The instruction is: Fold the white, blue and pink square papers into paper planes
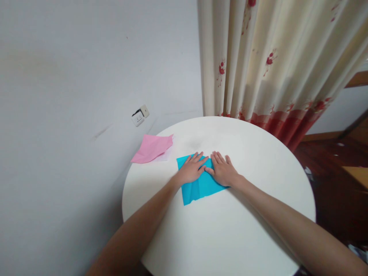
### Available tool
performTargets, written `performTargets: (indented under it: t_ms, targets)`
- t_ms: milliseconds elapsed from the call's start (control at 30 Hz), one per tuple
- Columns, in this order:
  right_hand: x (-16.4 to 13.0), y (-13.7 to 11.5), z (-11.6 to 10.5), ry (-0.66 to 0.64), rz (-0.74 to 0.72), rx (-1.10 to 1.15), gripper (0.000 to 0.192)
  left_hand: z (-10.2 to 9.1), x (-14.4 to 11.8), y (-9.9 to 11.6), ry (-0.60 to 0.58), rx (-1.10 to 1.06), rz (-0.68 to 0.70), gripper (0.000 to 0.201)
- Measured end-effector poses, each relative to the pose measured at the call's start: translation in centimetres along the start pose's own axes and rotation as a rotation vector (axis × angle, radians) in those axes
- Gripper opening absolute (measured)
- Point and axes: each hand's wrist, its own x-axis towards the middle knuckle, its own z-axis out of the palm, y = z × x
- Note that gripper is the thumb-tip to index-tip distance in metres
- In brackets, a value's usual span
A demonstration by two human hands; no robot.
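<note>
A bright blue sheet (201,188), which looks like paper, lies flat on the round white table (247,226), with a crease near its left side. My left hand (190,170) rests palm down on its upper left part, fingers spread. Pressed flat over the right part is my right hand (222,170), its thumb pointing toward the left hand. The two thumbs almost meet above the middle of the sheet. Parts of the sheet's upper and right edges are hidden under my hands.
A pink sheet (153,147) lies over a whitish sheet (164,156) at the table's left edge. Close behind is a wall with a socket (138,118). A cream and red curtain (244,69) hangs behind the table. Dark floor (327,161) shows at right.
</note>
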Motion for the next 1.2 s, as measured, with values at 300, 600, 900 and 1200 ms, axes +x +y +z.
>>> performTargets:
  t_ms: [300,600,900,1200]
  targets:
    - [0.0,0.1,-0.2,-0.01,0.101,0.019,0.082,0.0,0.1,0.1,-0.004,-0.014,-0.006,0.053]
    - [0.8,1.2,-0.4,0.041,0.171,0.007,0.061,0.7,0.3,-0.5,0.005,-0.015,-0.002,0.053]
    - [0.8,1.2,-0.6,0.077,0.158,-0.014,0.054,0.6,0.3,-0.5,0.009,-0.01,-0.001,0.054]
    - [0.9,1.2,-0.6,0.068,0.169,-0.004,0.055,0.7,0.3,-0.6,0.004,-0.008,0.0,0.054]
